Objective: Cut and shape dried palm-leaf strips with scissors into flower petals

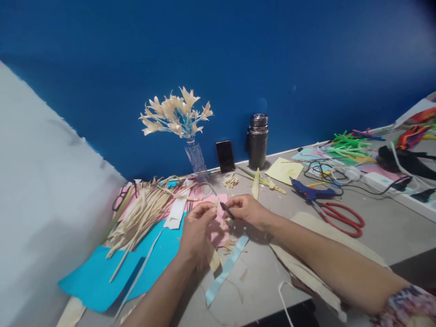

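My left hand (194, 234) pinches a small pale piece of dried husk (216, 202) between thumb and fingers. Close beside it, my right hand (250, 211) is closed on a slim black tool (227, 210); its exact kind does not show clearly. Under both hands lies pink paper (218, 231) scattered with husk scraps. A light blue ribbon strip (227, 271) runs diagonally across the table just in front of them. Further back, a clear vase (196, 159) holds a bunch of cream flowers (175, 111) that look made of husk.
Dried husk strips (143, 215) and bright blue sheets (98, 277) cover the left side. At right are orange-handled scissors (344, 218), a blue glue gun (311, 190), cables and a power strip (398, 193). A phone (225, 156) and flask (258, 143) stand against the wall.
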Demonstrator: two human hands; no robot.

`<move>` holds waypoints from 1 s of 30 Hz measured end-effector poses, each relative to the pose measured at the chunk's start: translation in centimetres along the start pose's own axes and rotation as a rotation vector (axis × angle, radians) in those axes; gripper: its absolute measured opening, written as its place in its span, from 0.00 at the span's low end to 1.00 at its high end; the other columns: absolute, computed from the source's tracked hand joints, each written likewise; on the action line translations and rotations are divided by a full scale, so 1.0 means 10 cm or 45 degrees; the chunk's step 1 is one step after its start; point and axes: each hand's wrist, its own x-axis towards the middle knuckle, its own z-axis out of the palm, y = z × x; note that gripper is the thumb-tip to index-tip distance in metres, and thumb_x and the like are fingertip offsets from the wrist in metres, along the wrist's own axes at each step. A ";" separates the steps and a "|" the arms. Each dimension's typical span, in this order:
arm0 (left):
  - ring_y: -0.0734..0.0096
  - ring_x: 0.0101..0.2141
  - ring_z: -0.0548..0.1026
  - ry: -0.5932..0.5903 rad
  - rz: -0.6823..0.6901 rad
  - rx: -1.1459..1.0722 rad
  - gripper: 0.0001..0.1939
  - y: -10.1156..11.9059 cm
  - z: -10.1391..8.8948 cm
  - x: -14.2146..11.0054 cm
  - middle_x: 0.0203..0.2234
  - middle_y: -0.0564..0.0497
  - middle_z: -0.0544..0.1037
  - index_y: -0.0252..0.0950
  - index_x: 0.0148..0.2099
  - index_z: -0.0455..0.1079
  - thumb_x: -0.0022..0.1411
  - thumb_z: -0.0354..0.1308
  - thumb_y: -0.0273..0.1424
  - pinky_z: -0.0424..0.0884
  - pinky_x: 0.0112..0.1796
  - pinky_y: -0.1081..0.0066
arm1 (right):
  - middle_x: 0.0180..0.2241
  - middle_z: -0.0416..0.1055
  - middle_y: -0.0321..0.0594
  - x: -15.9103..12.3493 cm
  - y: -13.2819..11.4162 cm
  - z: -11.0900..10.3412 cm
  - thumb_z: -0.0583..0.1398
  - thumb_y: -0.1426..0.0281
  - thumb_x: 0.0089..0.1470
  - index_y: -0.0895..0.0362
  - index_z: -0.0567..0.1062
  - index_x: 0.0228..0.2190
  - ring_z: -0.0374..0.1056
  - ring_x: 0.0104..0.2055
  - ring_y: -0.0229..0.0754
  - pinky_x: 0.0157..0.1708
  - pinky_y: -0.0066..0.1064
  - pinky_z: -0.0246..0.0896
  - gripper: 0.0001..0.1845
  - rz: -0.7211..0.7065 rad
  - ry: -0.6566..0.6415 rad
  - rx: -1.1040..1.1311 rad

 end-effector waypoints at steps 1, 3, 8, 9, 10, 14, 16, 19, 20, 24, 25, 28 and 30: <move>0.72 0.22 0.71 0.039 0.005 0.005 0.15 0.00 0.01 0.01 0.22 0.54 0.73 0.36 0.31 0.69 0.42 0.72 0.31 0.69 0.23 0.73 | 0.25 0.76 0.39 0.02 -0.01 -0.02 0.69 0.65 0.42 0.61 0.81 0.29 0.60 0.20 0.32 0.19 0.24 0.49 0.12 -0.004 0.034 0.016; 0.76 0.22 0.70 0.080 0.039 0.023 0.17 0.00 0.00 0.03 0.21 0.55 0.72 0.35 0.29 0.69 0.40 0.73 0.31 0.68 0.23 0.76 | 0.26 0.77 0.40 0.06 -0.02 -0.08 0.71 0.62 0.41 0.60 0.80 0.27 0.57 0.19 0.30 0.19 0.24 0.46 0.14 -0.026 0.093 0.077; 0.78 0.21 0.66 0.055 0.047 0.065 0.17 -0.05 -0.05 0.09 0.19 0.57 0.69 0.35 0.29 0.69 0.38 0.73 0.31 0.65 0.22 0.77 | 0.28 0.77 0.40 0.14 -0.13 -0.26 0.73 0.59 0.37 0.59 0.78 0.26 0.54 0.19 0.29 0.18 0.23 0.47 0.19 -0.113 0.255 0.242; 0.78 0.21 0.66 0.061 0.057 0.063 0.17 -0.06 -0.05 0.11 0.19 0.57 0.69 0.34 0.29 0.69 0.38 0.73 0.31 0.65 0.23 0.77 | 0.28 0.77 0.40 0.15 -0.17 -0.31 0.73 0.58 0.37 0.59 0.77 0.26 0.53 0.20 0.29 0.18 0.23 0.46 0.19 -0.134 0.278 0.278; 0.79 0.21 0.67 0.074 0.078 0.070 0.17 -0.06 -0.06 0.14 0.19 0.57 0.70 0.34 0.29 0.69 0.37 0.73 0.31 0.66 0.24 0.77 | 0.29 0.77 0.40 0.15 -0.21 -0.36 0.74 0.58 0.37 0.59 0.77 0.26 0.53 0.20 0.29 0.17 0.22 0.46 0.20 -0.143 0.284 0.323; 0.76 0.25 0.71 0.087 0.156 0.330 0.15 0.01 -0.06 0.39 0.23 0.53 0.73 0.34 0.30 0.70 0.40 0.71 0.32 0.66 0.27 0.76 | 0.29 0.75 0.38 0.16 -0.33 -0.56 0.73 0.60 0.37 0.59 0.75 0.28 0.51 0.20 0.28 0.16 0.21 0.46 0.20 -0.162 0.282 0.458; 0.74 0.25 0.72 0.026 0.187 0.639 0.12 0.06 -0.02 0.62 0.24 0.52 0.74 0.34 0.30 0.70 0.44 0.67 0.34 0.67 0.26 0.74 | 0.30 0.75 0.39 0.18 -0.35 -0.63 0.73 0.60 0.37 0.59 0.75 0.28 0.50 0.20 0.28 0.16 0.22 0.46 0.20 -0.199 0.315 0.444; 0.74 0.23 0.69 0.052 0.248 0.812 0.07 0.11 0.13 1.02 0.19 0.53 0.71 0.34 0.27 0.71 0.44 0.66 0.29 0.63 0.24 0.75 | 0.29 0.75 0.39 0.22 -0.32 -0.68 0.73 0.58 0.36 0.59 0.74 0.27 0.50 0.20 0.28 0.16 0.22 0.45 0.22 -0.256 0.381 0.378; 0.75 0.22 0.68 0.073 0.268 0.875 0.06 0.12 0.19 1.15 0.18 0.54 0.70 0.33 0.25 0.71 0.44 0.66 0.27 0.62 0.24 0.75 | 0.29 0.74 0.39 0.24 -0.30 -0.70 0.73 0.57 0.35 0.59 0.74 0.27 0.50 0.20 0.28 0.16 0.22 0.45 0.22 -0.269 0.395 0.360; 0.72 0.27 0.71 0.104 0.279 1.061 0.08 0.10 0.43 1.54 0.24 0.52 0.74 0.29 0.30 0.72 0.55 0.66 0.30 0.68 0.28 0.72 | 0.21 0.69 0.35 0.27 -0.27 -0.72 0.73 0.57 0.35 0.59 0.75 0.26 0.48 0.19 0.29 0.16 0.23 0.41 0.22 -0.290 0.405 0.317; 0.70 0.29 0.73 0.100 0.273 1.086 0.10 0.09 0.47 1.58 0.29 0.51 0.76 0.29 0.35 0.73 0.59 0.64 0.33 0.70 0.30 0.70 | 0.20 0.67 0.34 0.28 -0.27 -0.73 0.73 0.57 0.35 0.59 0.75 0.25 0.47 0.19 0.29 0.16 0.23 0.41 0.22 -0.291 0.404 0.308; 0.69 0.31 0.74 0.072 0.287 1.104 0.11 0.11 0.53 1.60 0.31 0.49 0.76 0.28 0.36 0.74 0.60 0.63 0.33 0.71 0.30 0.71 | 0.19 0.67 0.33 0.28 -0.28 -0.74 0.73 0.56 0.35 0.59 0.75 0.26 0.47 0.18 0.29 0.16 0.23 0.41 0.22 -0.293 0.412 0.288; 0.71 0.26 0.71 0.040 0.321 1.078 0.07 0.18 0.54 1.49 0.22 0.50 0.74 0.28 0.27 0.73 0.52 0.66 0.27 0.65 0.27 0.72 | 0.21 0.69 0.35 0.28 -0.28 -0.74 0.73 0.56 0.34 0.59 0.76 0.26 0.48 0.18 0.29 0.17 0.24 0.41 0.23 -0.294 0.435 0.277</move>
